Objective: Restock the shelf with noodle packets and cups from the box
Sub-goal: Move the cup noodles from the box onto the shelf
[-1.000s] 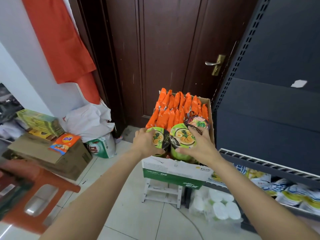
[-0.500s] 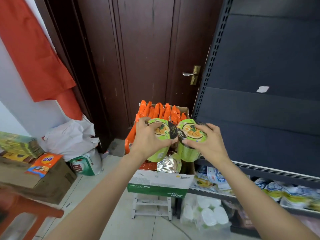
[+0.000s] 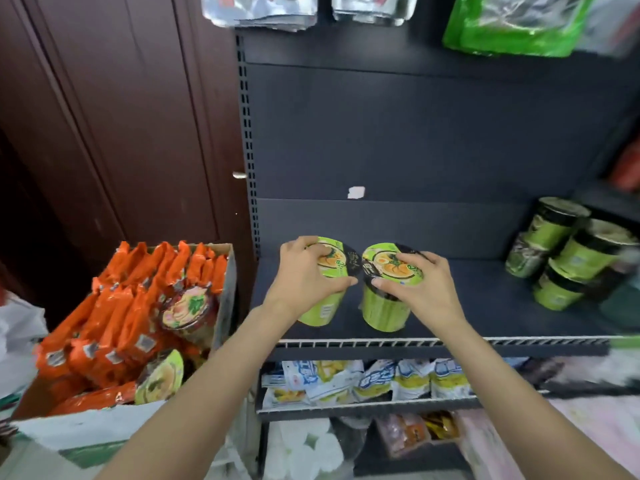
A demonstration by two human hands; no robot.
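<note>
My left hand [image 3: 304, 278] grips one green noodle cup [image 3: 322, 310] by its lid, and my right hand [image 3: 419, 289] grips a second green noodle cup [image 3: 384, 311] the same way. Both cups are over the dark shelf board [image 3: 485, 306], side by side near its left end; I cannot tell whether they touch it. The cardboard box [image 3: 225, 271] stands at the lower left, filled with orange noodle packets [image 3: 117, 306] and two more cups [image 3: 187, 311]. Several green cups [image 3: 568, 258] are stacked at the shelf's right end.
A dark wooden door [image 3: 121, 133] is behind the box. Blue and white bags [image 3: 363, 379] fill the shelf below, with white rolls [image 3: 304, 448] under them. Silver and green bags [image 3: 512, 22] hang above. The shelf's middle stretch between my cups and the stacked cups is bare.
Both hands carried the two green cups from above the box to the right, over the shelf board. My view turned right and up, bringing the shelf into sight.
</note>
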